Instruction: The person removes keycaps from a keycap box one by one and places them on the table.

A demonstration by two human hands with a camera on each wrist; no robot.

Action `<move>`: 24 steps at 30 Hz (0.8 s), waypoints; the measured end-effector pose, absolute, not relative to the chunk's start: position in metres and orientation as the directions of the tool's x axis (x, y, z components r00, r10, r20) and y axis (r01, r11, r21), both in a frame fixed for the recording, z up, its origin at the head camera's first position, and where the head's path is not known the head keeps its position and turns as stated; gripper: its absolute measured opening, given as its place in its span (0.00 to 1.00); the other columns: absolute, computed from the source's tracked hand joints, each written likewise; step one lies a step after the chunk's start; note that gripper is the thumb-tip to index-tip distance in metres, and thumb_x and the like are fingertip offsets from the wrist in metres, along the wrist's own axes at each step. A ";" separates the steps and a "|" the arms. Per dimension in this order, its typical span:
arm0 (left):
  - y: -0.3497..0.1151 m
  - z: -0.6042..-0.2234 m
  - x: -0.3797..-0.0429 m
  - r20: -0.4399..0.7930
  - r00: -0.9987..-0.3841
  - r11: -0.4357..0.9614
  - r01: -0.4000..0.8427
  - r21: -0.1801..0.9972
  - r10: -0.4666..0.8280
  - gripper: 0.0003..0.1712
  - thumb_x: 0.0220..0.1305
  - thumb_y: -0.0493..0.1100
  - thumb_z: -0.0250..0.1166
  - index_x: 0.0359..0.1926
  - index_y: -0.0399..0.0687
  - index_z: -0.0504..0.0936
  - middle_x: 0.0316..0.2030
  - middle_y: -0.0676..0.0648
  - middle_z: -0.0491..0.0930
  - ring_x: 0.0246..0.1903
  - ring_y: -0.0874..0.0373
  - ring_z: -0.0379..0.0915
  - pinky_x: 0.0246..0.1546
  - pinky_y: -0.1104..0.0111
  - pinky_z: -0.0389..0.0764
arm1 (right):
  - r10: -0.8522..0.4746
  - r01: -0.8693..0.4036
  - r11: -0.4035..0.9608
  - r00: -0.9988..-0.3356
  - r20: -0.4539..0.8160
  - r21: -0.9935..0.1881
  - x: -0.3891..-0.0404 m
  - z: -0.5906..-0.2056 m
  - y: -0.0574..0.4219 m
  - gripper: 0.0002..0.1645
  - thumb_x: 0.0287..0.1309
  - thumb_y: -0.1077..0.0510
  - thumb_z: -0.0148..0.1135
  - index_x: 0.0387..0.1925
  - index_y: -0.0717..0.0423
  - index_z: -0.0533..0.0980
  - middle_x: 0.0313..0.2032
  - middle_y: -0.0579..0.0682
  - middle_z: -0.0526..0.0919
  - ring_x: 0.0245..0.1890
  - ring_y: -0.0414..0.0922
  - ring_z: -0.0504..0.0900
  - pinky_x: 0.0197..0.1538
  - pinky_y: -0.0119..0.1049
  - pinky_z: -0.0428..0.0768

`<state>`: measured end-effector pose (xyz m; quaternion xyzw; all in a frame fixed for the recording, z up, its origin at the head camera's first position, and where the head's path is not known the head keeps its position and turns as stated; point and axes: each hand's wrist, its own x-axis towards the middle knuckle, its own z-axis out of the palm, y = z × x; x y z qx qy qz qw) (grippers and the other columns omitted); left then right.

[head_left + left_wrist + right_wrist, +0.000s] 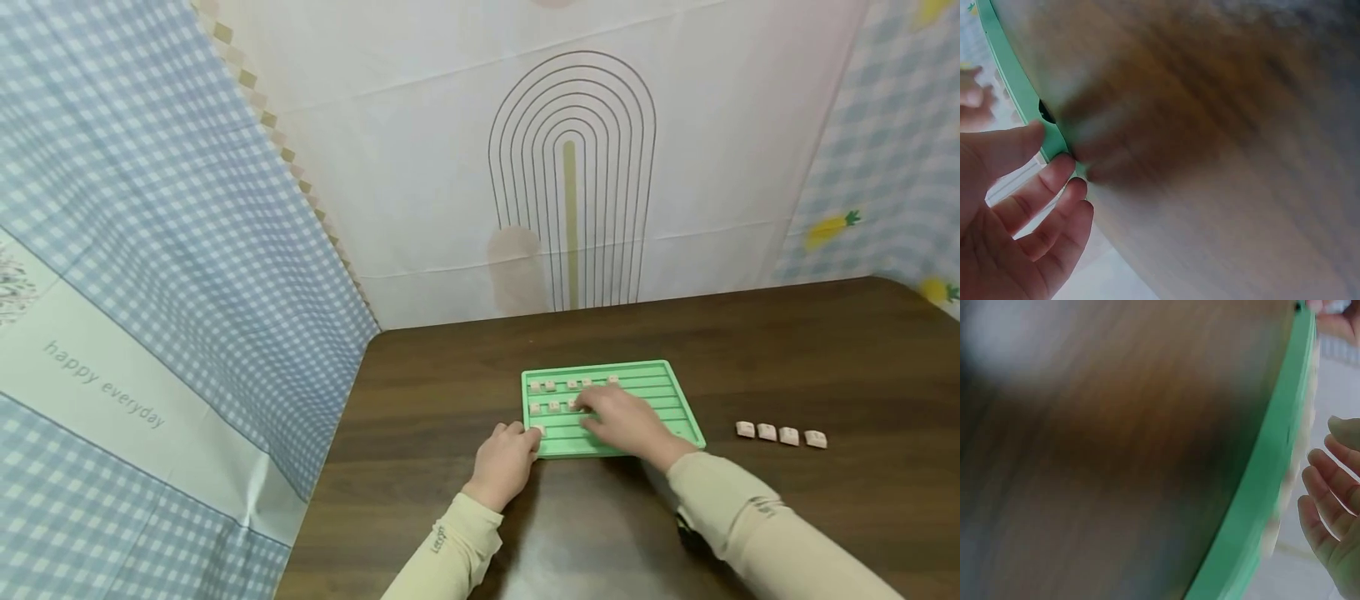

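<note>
On the table lies a green ridged tray (630, 450) with small cream tiles, dark marks on their tops, in its left part. My left hand (504, 462) holds the tray's near left corner, thumb and fingertips at its rim in the left wrist view. A tile (539, 431) sits just beside those fingertips. Over the middle of the tray is my right hand (626, 421), its fingertips right at a tile (572, 405) in the second row. In the right wrist view its fingers (1329, 484) are spread and gently bent, with no tile showing between them.
Several loose cream tiles (788, 436) lie in a row on the brown wooden table (435, 375), right of the tray. Behind the table hangs a pale patterned cloth (435, 208), and a blue checked cloth (187, 208) hangs at the left.
</note>
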<state>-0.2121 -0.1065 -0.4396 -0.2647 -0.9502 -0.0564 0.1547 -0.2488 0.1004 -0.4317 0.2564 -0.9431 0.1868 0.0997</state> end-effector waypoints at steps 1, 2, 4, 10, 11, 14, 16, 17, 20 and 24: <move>-0.106 -0.440 -0.212 0.326 -0.811 0.854 0.519 0.021 0.485 0.07 0.52 0.41 0.67 0.25 0.52 0.75 0.23 0.50 0.75 0.21 0.59 0.61 0.17 0.74 0.65 | -0.456 -0.529 0.792 -0.845 0.279 -0.306 -0.249 -0.433 0.092 0.12 0.50 0.57 0.63 0.39 0.54 0.79 0.40 0.51 0.84 0.42 0.49 0.79 0.43 0.49 0.80; -0.106 -0.440 -0.213 0.330 -0.809 0.855 0.519 0.016 0.486 0.07 0.51 0.41 0.67 0.25 0.51 0.75 0.23 0.50 0.75 0.21 0.59 0.61 0.17 0.74 0.66 | -0.467 -0.536 0.786 -0.841 0.272 -0.307 -0.249 -0.435 0.084 0.12 0.50 0.58 0.63 0.39 0.54 0.79 0.40 0.51 0.84 0.42 0.49 0.79 0.43 0.48 0.80; -0.106 -0.441 -0.213 0.337 -0.807 0.855 0.519 0.012 0.486 0.07 0.52 0.41 0.67 0.25 0.51 0.75 0.23 0.50 0.76 0.21 0.59 0.62 0.16 0.74 0.66 | -0.484 -0.546 0.780 -0.836 0.258 -0.306 -0.250 -0.438 0.071 0.11 0.51 0.58 0.63 0.39 0.54 0.78 0.39 0.51 0.83 0.41 0.49 0.79 0.40 0.46 0.80; -0.107 -0.443 -0.214 0.360 -0.792 0.849 0.528 -0.003 0.493 0.06 0.51 0.42 0.67 0.26 0.52 0.77 0.24 0.50 0.77 0.21 0.58 0.64 0.16 0.74 0.68 | -0.510 -0.568 0.788 -0.818 0.267 -0.237 -0.252 -0.446 0.050 0.10 0.52 0.56 0.62 0.37 0.55 0.78 0.35 0.51 0.81 0.34 0.46 0.78 0.31 0.42 0.79; -0.107 -0.443 -0.214 0.363 -0.791 0.850 0.526 -0.005 0.492 0.06 0.51 0.42 0.67 0.26 0.52 0.77 0.24 0.50 0.77 0.21 0.58 0.65 0.16 0.74 0.68 | -0.516 -0.576 0.787 -0.811 0.276 -0.222 -0.253 -0.447 0.048 0.10 0.52 0.56 0.62 0.37 0.54 0.78 0.34 0.51 0.81 0.32 0.46 0.78 0.30 0.41 0.79; -0.106 -0.441 -0.214 0.363 -0.796 0.854 0.520 0.001 0.484 0.05 0.51 0.42 0.67 0.26 0.52 0.77 0.25 0.51 0.77 0.22 0.58 0.65 0.16 0.74 0.68 | -0.519 -0.583 0.789 -0.802 0.297 -0.194 -0.254 -0.448 0.046 0.07 0.52 0.58 0.62 0.34 0.54 0.78 0.32 0.50 0.80 0.30 0.45 0.77 0.26 0.39 0.77; -0.106 -0.440 -0.213 0.361 -0.798 0.855 0.518 0.002 0.483 0.04 0.51 0.42 0.67 0.27 0.52 0.78 0.25 0.51 0.77 0.22 0.58 0.65 0.16 0.73 0.68 | -0.514 -0.581 0.792 -0.801 0.307 -0.188 -0.254 -0.448 0.045 0.06 0.52 0.59 0.62 0.33 0.54 0.78 0.31 0.50 0.80 0.29 0.45 0.77 0.25 0.38 0.77; -0.106 -0.440 -0.213 0.361 -0.798 0.855 0.519 0.002 0.483 0.04 0.51 0.42 0.67 0.27 0.52 0.78 0.25 0.51 0.77 0.22 0.58 0.65 0.16 0.73 0.68 | -0.511 -0.578 0.794 -0.802 0.308 -0.187 -0.254 -0.448 0.045 0.05 0.52 0.59 0.61 0.33 0.53 0.78 0.31 0.49 0.80 0.29 0.45 0.77 0.25 0.38 0.77; -0.106 -0.440 -0.213 0.368 -0.796 0.855 0.519 0.005 0.481 0.04 0.51 0.42 0.67 0.28 0.52 0.79 0.25 0.50 0.78 0.22 0.57 0.66 0.16 0.72 0.69 | -0.500 -0.569 0.800 -0.808 0.312 -0.190 -0.254 -0.449 0.044 0.03 0.52 0.60 0.60 0.31 0.53 0.77 0.30 0.48 0.80 0.30 0.45 0.77 0.25 0.38 0.77; -0.107 -0.442 -0.212 0.375 -0.793 0.855 0.519 0.002 0.480 0.03 0.52 0.42 0.66 0.29 0.52 0.79 0.24 0.49 0.77 0.21 0.57 0.66 0.15 0.72 0.69 | -0.501 -0.575 0.796 -0.801 0.329 -0.188 -0.253 -0.450 0.043 0.03 0.52 0.60 0.59 0.31 0.53 0.77 0.30 0.48 0.80 0.31 0.46 0.77 0.25 0.39 0.77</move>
